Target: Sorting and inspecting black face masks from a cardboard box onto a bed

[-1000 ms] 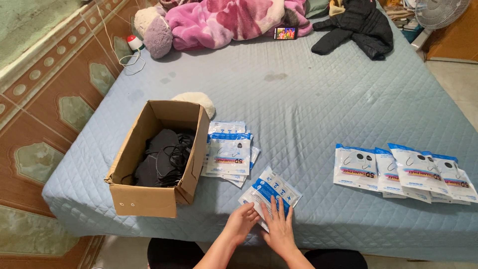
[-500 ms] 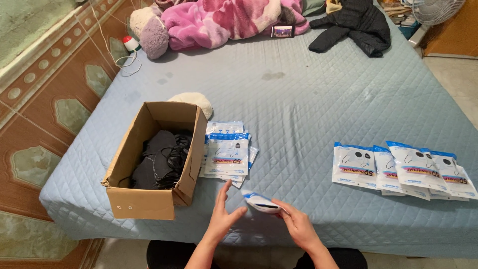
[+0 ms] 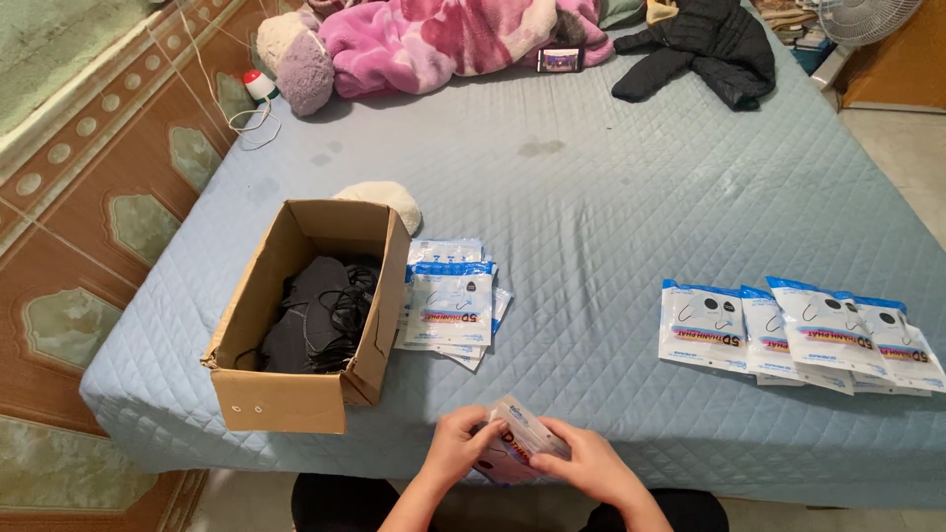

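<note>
At the near edge of the bed, my left hand (image 3: 456, 448) and my right hand (image 3: 587, 463) hold one clear plastic mask packet (image 3: 516, 438) between them, tilted up off the quilt. A stack of like packets (image 3: 451, 303) with blue tops lies beside an open cardboard box (image 3: 281, 399). The box holds black masks with cords (image 3: 320, 315). A row of several packets (image 3: 798, 325) lies overlapped at the right.
A light blue quilted bed (image 3: 591, 187) fills the view. A pink blanket (image 3: 443, 34), a plush toy (image 3: 296, 59), a phone (image 3: 559, 59) and a black jacket (image 3: 709, 49) lie at the far end. A cream pad (image 3: 379, 197) sits behind the box. A fan (image 3: 867, 15) stands at the far right.
Both hands have drawn back toward me with the packet, lifting it off the quilt. The left hand, open half a second ago, now grips the packet too.
</note>
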